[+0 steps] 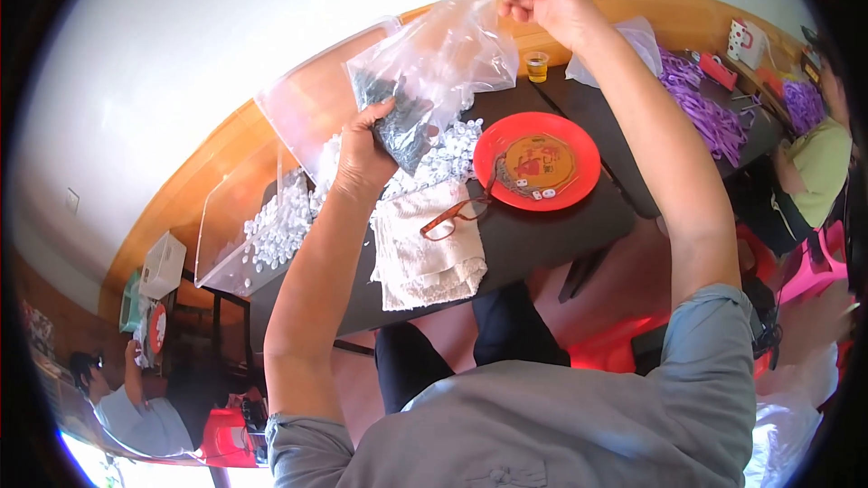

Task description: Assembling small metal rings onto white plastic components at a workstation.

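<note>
A clear plastic bag [457, 45] with small dark grey-green contents at its bottom is held up above the table. My left hand [364, 152] is closed around the filled lower part, thumb across the front. At the bag's upper right corner, my right hand [550, 2] pinches the plastic, arm stretched far forward. Many small white pieces [434, 163] are heaped beneath the bag. Right of them stands a red plate [583, 149] with a round brown printed centre, dark bits and a few small white pieces on it. Brown-framed glasses [440, 228] rest on a folded cream towel [425, 276].
A clear plastic bin [217, 253] holds more white pieces on the left. Behind the plate are a small cup of yellow liquid [537, 67] and another clear bag [640, 43]. Bundles of purple strips [705, 117] lie on the right. People sit at both sides.
</note>
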`<state>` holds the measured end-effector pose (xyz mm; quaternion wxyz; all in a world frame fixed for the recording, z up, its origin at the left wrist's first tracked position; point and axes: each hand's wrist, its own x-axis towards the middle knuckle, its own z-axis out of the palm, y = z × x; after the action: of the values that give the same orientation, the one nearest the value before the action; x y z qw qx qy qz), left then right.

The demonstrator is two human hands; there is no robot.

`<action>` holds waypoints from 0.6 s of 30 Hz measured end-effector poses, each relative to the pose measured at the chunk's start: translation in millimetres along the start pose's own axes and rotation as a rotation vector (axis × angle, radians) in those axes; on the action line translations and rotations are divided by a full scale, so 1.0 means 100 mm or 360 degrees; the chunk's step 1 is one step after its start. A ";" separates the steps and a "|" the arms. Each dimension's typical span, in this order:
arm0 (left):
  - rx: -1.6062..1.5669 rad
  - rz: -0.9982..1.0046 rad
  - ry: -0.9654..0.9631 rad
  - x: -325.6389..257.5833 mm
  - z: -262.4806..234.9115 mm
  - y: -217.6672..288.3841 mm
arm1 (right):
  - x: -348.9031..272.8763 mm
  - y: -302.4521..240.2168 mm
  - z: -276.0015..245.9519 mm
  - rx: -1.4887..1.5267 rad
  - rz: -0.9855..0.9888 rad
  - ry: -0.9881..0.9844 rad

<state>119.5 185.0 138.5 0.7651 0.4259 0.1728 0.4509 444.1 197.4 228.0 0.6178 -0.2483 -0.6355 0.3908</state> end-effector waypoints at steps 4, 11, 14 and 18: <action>-0.0052 0.0011 -0.0134 0.00 -0.01 -0.08 | -0.18 -0.31 0.24 0.0001 -0.0163 -0.0221; -0.0289 -0.0040 -0.0259 -0.10 0.08 -0.19 | -0.40 -0.13 0.25 -0.0865 -0.0314 -0.0174; -0.0295 -0.0048 -0.0257 -0.21 0.06 -0.19 | -0.50 -0.19 0.45 -0.1149 -0.0489 -0.0246; -0.0237 -0.0104 -0.0218 -0.34 0.11 -0.16 | -0.48 -0.28 0.69 -0.1727 -0.0966 -0.0241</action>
<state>117.3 147.4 128.0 0.8190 0.3918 0.0998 0.4072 386.4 130.2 227.2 0.4406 -0.3066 -0.8276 -0.1639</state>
